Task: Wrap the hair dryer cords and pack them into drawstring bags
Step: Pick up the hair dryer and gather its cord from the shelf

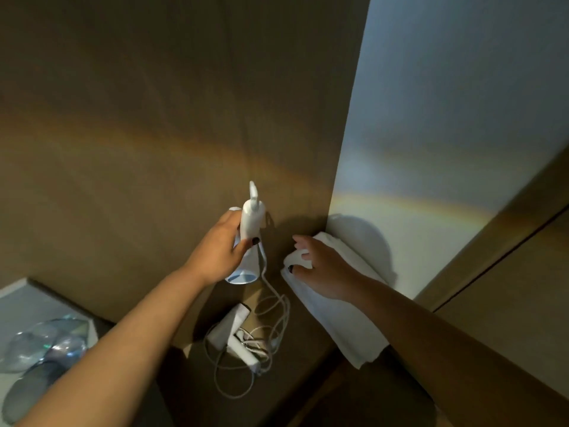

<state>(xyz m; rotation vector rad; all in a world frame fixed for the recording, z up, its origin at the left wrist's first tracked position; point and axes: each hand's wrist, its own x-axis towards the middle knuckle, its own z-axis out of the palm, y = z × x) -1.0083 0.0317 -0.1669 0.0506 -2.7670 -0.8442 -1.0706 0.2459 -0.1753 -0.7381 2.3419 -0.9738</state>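
My left hand (223, 246) grips a white hair dryer (251, 241) held upright above the brown surface, nozzle opening facing down toward me. Its white cord (271, 291) hangs down from it to a tangle below. A second white hair dryer (229, 334) lies on the surface among loose loops of cord. My right hand (320, 266) rests on a stack of white cloth bags (332, 318) lying against the white wall, its fingers curled round a fold at the stack's near-left end.
A brown wall (154, 134) stands behind, a white panel (446, 149) to the right. At lower left a grey ledge (27, 300) carries clear plastic wrapping (46, 343). The brown surface's edge (308, 362) runs diagonally below the bags.
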